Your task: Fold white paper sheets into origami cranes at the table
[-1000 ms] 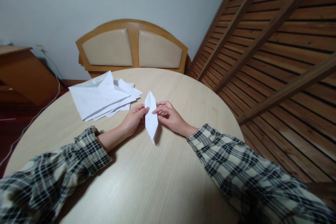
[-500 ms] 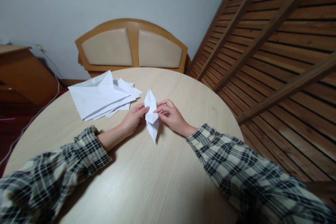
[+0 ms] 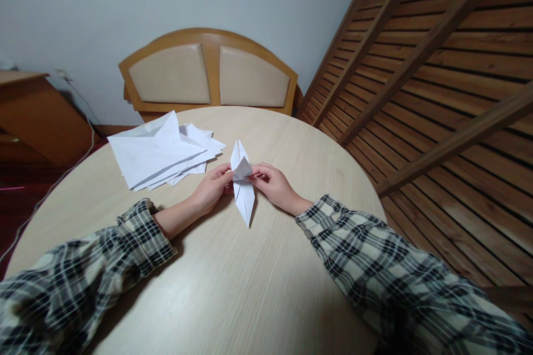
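Between my hands is a folded white paper [image 3: 245, 202], long and pointed at its near and far ends. A flap at its middle stands raised and looks greyer than the rest. My left hand [image 3: 212, 189] pinches the paper's left edge, thumb on top and fingers curled beneath. On the other side, my right hand [image 3: 272, 186] is closed on the right edge by the raised flap, its fingertips partly hidden there. The paper is held just over or against the table; I cannot tell which.
A stack of white paper sheets [image 3: 154, 150], some folded, lies at the left on the round wooden table [image 3: 216, 288]. Beyond the table stands a padded headboard [image 3: 212, 66] against the wall. Slatted wood [image 3: 437, 94] rises on the right, and a desk [image 3: 37, 116] is at far left.
The middle flap, which pointed toward me and lay flat, has been lifted and turned away from me. My right fingers have closed in at the paper's edge. The stack is unmoved.
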A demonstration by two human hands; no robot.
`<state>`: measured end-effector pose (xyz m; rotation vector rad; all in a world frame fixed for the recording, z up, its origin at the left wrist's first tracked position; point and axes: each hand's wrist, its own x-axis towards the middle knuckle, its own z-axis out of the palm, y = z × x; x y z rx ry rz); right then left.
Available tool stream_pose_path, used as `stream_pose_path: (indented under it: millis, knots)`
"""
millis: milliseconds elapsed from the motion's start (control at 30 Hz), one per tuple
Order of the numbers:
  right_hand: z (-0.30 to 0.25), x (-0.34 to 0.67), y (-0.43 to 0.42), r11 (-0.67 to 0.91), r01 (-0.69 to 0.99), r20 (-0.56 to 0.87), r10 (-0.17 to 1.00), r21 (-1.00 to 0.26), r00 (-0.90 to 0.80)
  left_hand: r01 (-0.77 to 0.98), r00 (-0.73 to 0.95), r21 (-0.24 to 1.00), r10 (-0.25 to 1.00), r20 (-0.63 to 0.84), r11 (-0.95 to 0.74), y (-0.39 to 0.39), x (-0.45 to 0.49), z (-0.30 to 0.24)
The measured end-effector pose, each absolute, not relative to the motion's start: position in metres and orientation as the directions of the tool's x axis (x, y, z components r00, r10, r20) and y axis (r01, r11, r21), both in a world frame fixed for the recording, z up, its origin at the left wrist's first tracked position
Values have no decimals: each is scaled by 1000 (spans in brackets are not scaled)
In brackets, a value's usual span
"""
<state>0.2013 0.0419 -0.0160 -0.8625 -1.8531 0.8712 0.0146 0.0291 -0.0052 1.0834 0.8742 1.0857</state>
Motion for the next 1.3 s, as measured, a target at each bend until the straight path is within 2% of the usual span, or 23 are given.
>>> stream_pose_path:
  millis: [267,533,933,1167,1300]
  knots:
    - [-11,198,36,413,174,335,874,-894,-352,-224,269,973,963,7,56,28,15,-7]
    - [-12,197,34,433,163,359,866,-886,-347,-162,295,987,955,23,26,31,13,-11]
    - [-22,195,39,425,96,387,880,-900,-275,-163,341,986,940,18,41,28,15,-9]
    - [-21,195,42,380,100,340,897,-920,-283,-206,293,972,955,-48,112,28,14,-9]
    - [-20,196,42,370,91,331,898,-925,-288,-190,319,979,948,-12,77,27,15,-6]
